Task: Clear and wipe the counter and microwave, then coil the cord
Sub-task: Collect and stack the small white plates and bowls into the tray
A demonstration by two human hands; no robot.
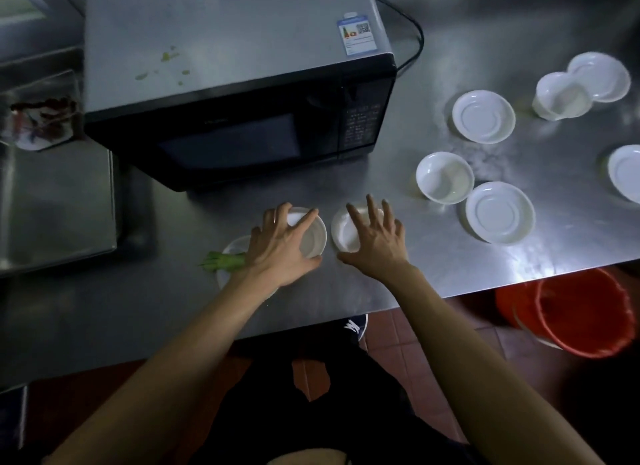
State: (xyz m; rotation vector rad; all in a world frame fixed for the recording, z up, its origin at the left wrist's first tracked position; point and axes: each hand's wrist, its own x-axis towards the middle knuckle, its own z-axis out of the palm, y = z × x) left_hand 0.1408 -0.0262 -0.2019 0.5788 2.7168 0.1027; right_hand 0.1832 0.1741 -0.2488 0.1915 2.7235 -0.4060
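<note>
Hands at the front of the bench (346, 291), head view only: left hand (280, 242) lies over a small white bowl (313, 237), fingers and thumb spread and curved round its rim, gripping or about to grip; contact looks made. Right hand (372, 242) is spread over a second bowl (343, 232) just beside the first, fingers straight and fanned; whether it touches the bowl I cannot tell

Under the left wrist sits a plate (232, 248) carrying green vegetable scraps (223, 260). To the right stand a further bowl (444, 177), two saucers (483, 116) (500, 212), a lidded tub (561, 95) touching another dish (601, 76), and a dish (627, 171) cut by the frame edge

Microwave (239, 83) stands at the back left, door shut, green smears (166, 60) on its top. Cord (414, 36) runs loose behind its right corner, uncoiled. Whitish residue marks the bench between the right-hand dishes. Red bucket (575, 312) stands on the floor below the bench edge

Assessment: clearing is at an early stage; nearly all crockery is on the bench. No cloth is in view. Wiping of bench and microwave not yet done; cord not yet coiled
</note>
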